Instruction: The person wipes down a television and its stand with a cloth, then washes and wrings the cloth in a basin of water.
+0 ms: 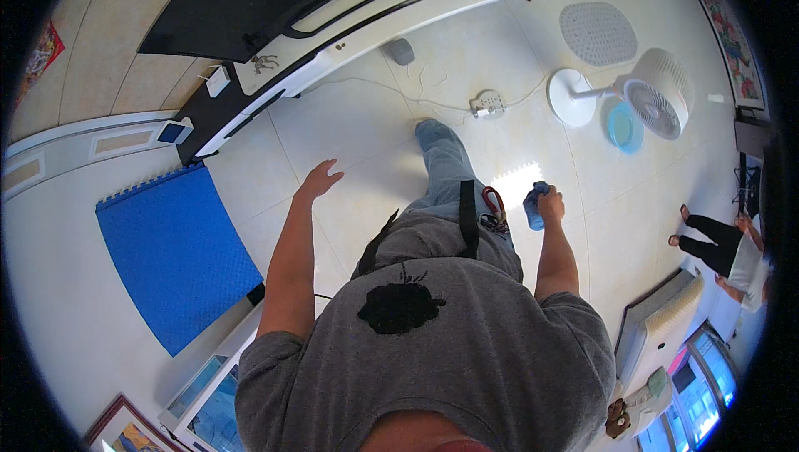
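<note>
My right hand [552,203] grips a crumpled blue cloth [535,206], which hangs from it above the tiled floor. Away to the left, my left hand [321,178] is held out over the floor with its fingers apart and nothing in it. Between the hands, one leg in light blue jeans [444,155] is stretched forward. A red carabiner [493,200] with what look like keys hangs at the right hip.
Ahead stand a white fan [571,97], a power strip [488,104] with trailing cords and a light blue basin [625,127]. A long TV cabinet [349,55] runs along the wall. Blue foam mats [178,258] lean at left. Another person [718,245] is at far right.
</note>
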A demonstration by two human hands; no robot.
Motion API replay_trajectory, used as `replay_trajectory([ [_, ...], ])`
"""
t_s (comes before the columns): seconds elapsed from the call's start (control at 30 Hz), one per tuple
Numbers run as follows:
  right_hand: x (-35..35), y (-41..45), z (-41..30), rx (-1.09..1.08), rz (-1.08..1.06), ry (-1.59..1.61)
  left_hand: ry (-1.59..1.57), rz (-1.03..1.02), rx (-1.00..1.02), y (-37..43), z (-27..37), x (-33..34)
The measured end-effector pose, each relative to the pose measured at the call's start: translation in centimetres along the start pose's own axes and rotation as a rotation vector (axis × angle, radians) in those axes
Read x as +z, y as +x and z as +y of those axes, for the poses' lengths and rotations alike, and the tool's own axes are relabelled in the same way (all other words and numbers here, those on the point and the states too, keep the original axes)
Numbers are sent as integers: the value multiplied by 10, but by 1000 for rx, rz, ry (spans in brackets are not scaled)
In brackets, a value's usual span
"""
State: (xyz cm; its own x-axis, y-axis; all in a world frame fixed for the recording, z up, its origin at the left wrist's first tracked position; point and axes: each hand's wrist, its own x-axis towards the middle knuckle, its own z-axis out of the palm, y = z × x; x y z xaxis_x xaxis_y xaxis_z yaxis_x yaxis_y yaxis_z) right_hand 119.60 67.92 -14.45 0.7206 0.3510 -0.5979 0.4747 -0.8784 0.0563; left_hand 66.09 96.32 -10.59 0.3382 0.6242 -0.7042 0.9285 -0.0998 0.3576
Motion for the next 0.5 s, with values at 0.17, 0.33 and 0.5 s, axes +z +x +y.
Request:
replay_trajectory([
  [0.17,-2,20,42,122,110,351,5,57,-64,-25,-16,34],
  [0.33,-7,45,56,98,202,721,87,14,-11,-23,-1,58],
  [0.5,-16,50,81,101,229,837,205,-85,82,0,53,74],
])
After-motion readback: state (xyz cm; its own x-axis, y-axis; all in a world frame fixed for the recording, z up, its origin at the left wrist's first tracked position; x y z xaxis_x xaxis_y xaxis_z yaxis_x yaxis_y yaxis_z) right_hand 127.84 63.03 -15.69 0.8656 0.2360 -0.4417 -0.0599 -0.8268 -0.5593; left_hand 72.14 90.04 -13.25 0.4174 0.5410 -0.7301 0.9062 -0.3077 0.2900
